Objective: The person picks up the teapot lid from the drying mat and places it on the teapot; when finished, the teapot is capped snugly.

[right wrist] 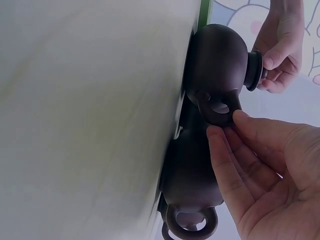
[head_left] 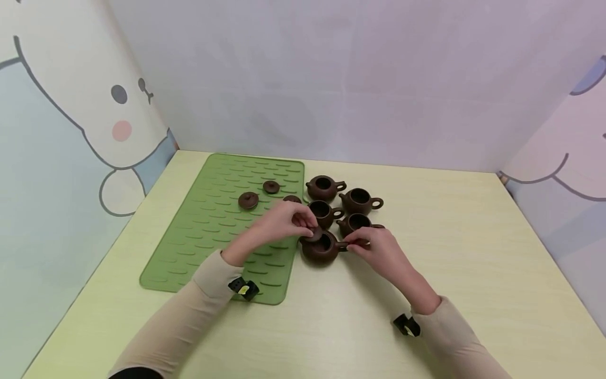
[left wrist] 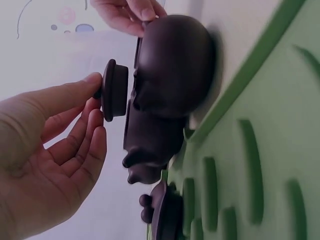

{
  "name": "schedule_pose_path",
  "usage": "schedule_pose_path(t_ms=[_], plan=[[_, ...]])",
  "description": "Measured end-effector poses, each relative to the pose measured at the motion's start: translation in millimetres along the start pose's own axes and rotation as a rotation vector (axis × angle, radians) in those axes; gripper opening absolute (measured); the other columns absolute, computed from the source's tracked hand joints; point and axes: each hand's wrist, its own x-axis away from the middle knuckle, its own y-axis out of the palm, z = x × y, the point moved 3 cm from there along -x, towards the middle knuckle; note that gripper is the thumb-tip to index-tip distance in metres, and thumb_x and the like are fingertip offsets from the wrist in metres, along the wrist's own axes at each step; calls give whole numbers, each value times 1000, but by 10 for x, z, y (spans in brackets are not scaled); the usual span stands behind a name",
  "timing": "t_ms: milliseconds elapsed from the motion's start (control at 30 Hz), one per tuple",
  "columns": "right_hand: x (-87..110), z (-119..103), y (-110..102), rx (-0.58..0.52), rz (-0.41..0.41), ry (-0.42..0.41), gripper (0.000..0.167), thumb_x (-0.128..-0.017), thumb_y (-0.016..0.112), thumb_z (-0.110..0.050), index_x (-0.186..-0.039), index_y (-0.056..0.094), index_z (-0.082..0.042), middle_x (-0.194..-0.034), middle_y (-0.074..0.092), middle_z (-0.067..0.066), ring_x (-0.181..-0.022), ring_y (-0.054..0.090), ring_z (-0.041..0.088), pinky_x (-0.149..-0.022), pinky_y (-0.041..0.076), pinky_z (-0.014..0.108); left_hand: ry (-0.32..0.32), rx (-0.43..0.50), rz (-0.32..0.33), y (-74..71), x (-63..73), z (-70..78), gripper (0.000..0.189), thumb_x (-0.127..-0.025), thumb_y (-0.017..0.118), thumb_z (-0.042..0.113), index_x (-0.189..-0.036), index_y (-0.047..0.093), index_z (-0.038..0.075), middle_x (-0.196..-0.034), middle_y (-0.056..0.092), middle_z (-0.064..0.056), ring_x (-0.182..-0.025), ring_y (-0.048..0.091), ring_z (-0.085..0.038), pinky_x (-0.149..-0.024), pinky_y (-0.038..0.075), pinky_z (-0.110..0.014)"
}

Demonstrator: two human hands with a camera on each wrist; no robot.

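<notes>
My left hand (head_left: 288,220) pinches a small dark brown teapot lid (left wrist: 116,91) by its knob, between thumb and fingers. The lid is just above the open mouth of the nearest dark brown teapot (head_left: 318,258), slightly apart from it in the left wrist view. That teapot stands upright on the table beside the mat's right edge. On its right side, my right hand (head_left: 379,251) pinches the looped handle (right wrist: 220,117) between thumb and fingertips. In the head view, the left fingers partly cover the lid.
Several lidless teapots (head_left: 358,199) cluster just behind the nearest one, handles to the right. A green ridged mat (head_left: 203,247) lies to the left, bearing three lids, among them a left one (head_left: 248,200) and a far one (head_left: 271,187). Walls border the pale table (head_left: 464,252).
</notes>
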Motion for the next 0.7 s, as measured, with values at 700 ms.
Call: schedule_pose_path(t_ms=[700], plan=[[12,-18,-4,-14,-6,17,13,-85,77,-5,-96,79,-11,-95,77,2,-86,71,16,-74,59,29,37,-81,-52,245,-76,115,11,-87,78,13,-95,71,14,-91,71,1,-79,63,-4,-72,53,-16]])
